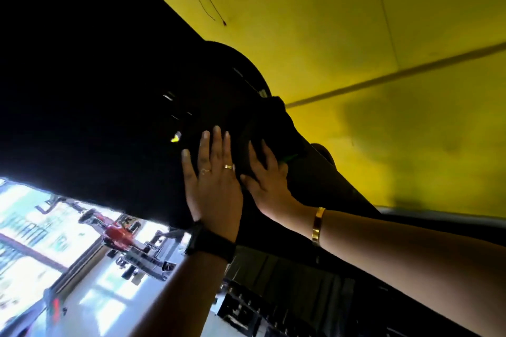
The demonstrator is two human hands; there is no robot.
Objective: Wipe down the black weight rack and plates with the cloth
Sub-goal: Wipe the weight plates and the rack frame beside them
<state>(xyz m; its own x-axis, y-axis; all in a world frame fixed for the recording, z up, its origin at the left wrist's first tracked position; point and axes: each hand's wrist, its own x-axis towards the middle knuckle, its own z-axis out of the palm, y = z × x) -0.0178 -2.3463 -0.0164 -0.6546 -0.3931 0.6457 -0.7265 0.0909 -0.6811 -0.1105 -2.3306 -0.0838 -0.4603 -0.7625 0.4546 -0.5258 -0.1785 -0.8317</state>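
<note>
Background: red machine at the lower left, before bright windows.
Rack: black weight rack fills the upper left; its long edge runs diagonally from the top centre down to the right.
Markings: pale marks on the black, too blurred to read.
Left hand: flat on the black surface, fingers straight, gripping nothing; 2 rings.
Plate: round rim bulging towards the yellow wall.
Right hand: straight, spread fingers press the cloth, dark and bunched, at the rack's edge beside the plate.

The black plate and rack blocked the upper left; open space lay rightward, before the yellow wall.
</note>
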